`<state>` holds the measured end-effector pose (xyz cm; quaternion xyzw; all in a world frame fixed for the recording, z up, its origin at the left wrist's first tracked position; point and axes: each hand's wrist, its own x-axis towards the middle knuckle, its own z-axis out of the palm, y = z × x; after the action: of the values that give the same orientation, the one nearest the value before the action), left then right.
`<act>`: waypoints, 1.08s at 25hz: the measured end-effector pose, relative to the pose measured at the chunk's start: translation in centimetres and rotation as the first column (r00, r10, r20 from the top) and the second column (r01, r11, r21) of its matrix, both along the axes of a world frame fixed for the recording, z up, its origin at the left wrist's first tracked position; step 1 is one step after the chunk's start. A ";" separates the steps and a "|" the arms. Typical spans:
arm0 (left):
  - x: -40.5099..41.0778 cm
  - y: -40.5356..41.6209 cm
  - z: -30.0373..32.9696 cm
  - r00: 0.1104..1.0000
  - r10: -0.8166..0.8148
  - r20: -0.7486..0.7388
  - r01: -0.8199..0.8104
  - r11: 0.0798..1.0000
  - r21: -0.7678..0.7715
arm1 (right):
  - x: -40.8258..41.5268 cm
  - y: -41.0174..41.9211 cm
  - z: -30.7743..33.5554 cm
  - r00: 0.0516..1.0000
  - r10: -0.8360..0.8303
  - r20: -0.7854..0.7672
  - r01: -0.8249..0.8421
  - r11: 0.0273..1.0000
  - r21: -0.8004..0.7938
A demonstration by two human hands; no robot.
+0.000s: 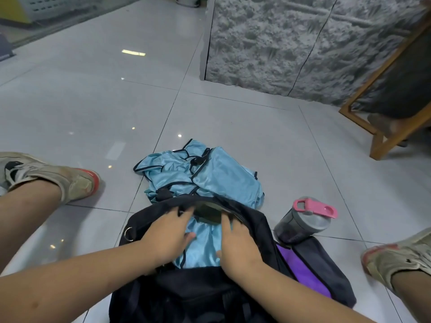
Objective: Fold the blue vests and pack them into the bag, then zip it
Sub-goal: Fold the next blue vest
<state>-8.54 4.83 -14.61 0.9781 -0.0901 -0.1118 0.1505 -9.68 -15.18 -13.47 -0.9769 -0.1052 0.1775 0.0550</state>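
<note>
A black backpack (205,290) with purple side panels lies on the floor between my legs, its main opening unzipped. A light blue vest (203,243) with dark trim sits inside the opening. My left hand (166,236) presses on the vest's left side, fingertips reaching under the bag's upper rim. My right hand (239,243) lies flat on the vest's right side, fingers pointing into the bag. Just beyond the bag, a pile of light blue vests (200,173) lies crumpled on the tiles.
A dark shaker bottle (303,221) with a grey lid and pink cap leans in the bag's right side pocket. My shoes rest at left (53,176) and right (396,257). A wooden chair frame (377,127) and a textured grey wall (279,43) stand at the back right.
</note>
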 end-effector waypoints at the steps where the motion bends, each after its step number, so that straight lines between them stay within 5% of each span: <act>1: -0.1 -0.7 0.0 0.990 -0.124 0.061 0.117 0.986 0.115 | 0.1 0.2 -0.2 0.997 0.076 0.002 -0.076 0.997 -0.026; 3: -0.7 -1.6 -0.4 0.949 -0.315 -0.001 0.301 0.908 0.292 | 0.1 0.4 -0.9 0.975 0.215 -0.060 -0.220 0.971 -0.092; 6: -1.7 -1.3 -2.2 0.941 -0.257 -0.219 0.325 0.864 0.384 | 0.2 -0.5 -2.0 0.949 0.211 -0.232 -0.254 0.951 -0.175; 9: -1.9 -0.8 -3.1 0.940 -0.244 -0.238 0.326 0.847 0.420 | 0.3 -0.8 -2.1 0.943 0.161 -0.292 -0.223 0.955 -0.195; 19: -1.3 -3.0 7.8 0.961 -0.264 0.085 0.253 0.959 0.127 | 1.4 -1.6 8.6 0.995 0.100 -0.014 -0.091 0.949 0.302; 23: 1.6 -4.4 9.5 0.966 -0.174 0.192 0.174 0.985 0.018 | 5.7 -3.6 9.7 0.993 -0.120 -0.014 0.117 0.928 0.354; 27: 6.7 -4.3 7.0 0.988 -0.114 0.100 0.120 0.991 -0.057 | 10.5 -6.4 6.4 0.912 -0.382 -0.152 0.410 0.825 0.389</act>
<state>-1.83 0.56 -7.57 0.9703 -0.1579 -0.0700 0.1696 0.84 -21.60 -7.04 -0.9368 0.0665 0.1687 0.2993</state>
